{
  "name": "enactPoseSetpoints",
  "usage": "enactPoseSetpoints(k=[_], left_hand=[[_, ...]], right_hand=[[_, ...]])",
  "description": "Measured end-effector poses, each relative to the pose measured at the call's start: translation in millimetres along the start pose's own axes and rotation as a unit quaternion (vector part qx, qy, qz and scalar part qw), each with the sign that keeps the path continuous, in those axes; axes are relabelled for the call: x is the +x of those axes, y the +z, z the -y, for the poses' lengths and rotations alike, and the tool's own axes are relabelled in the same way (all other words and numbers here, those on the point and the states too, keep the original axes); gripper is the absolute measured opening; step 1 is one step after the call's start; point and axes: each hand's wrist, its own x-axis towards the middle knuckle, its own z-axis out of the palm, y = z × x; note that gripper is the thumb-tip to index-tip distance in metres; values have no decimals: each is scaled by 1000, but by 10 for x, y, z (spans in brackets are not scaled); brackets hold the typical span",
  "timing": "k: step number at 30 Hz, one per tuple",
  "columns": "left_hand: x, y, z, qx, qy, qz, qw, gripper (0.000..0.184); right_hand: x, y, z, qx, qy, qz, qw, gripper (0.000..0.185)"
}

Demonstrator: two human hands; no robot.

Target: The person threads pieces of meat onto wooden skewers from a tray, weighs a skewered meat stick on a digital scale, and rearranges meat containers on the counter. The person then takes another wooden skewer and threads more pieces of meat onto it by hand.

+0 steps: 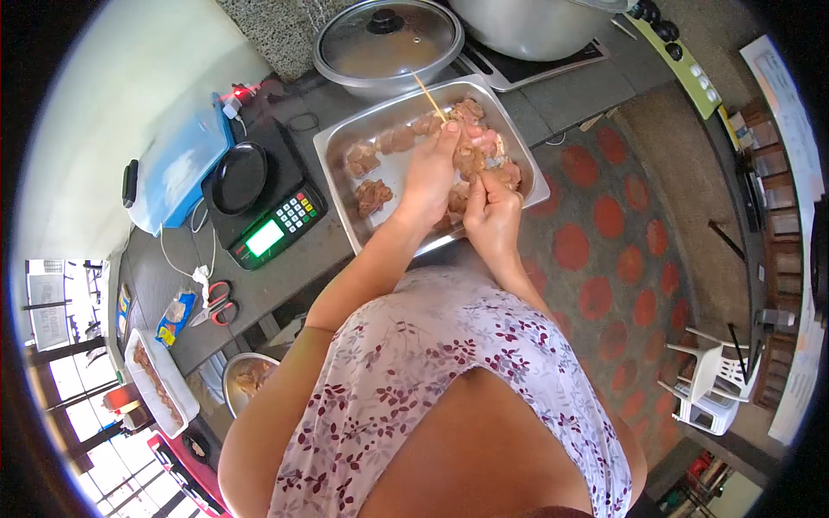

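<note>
Left hand (434,164) grips a skewer (427,92), right hand (492,210) pinches meat (470,161), both closed over the tray (335,177), probably catching drips

Over a stainless-steel tray (339,192) holding raw meat pieces (373,198), the left hand (429,177) grips a wooden skewer (429,97), its bare end jutting past the fingertips. The right hand (494,207) pinches near it, with meat between the two hands. Left of the tray stands a digital scale (276,188), display lit; red-handled scissors (223,304) lie nearby. A glass-lidded pot (389,45) stands beyond the tray.
</note>
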Motion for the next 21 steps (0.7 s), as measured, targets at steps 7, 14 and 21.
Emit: enactPoseSetpoints(k=[7, 14, 21], left_hand=[[-49, -143, -62, -6, -90, 28, 996, 33], [-18, -270, -8, 96, -55, 81, 991, 24], [-24, -214, -49, 59, -79, 33, 995, 22]], right_hand=[[35, -30, -81, -25, 3, 8, 1000, 14], [39, 27, -119, 65, 15, 8, 998, 16], [28, 30, -233, 139, 110, 70, 982, 27]])
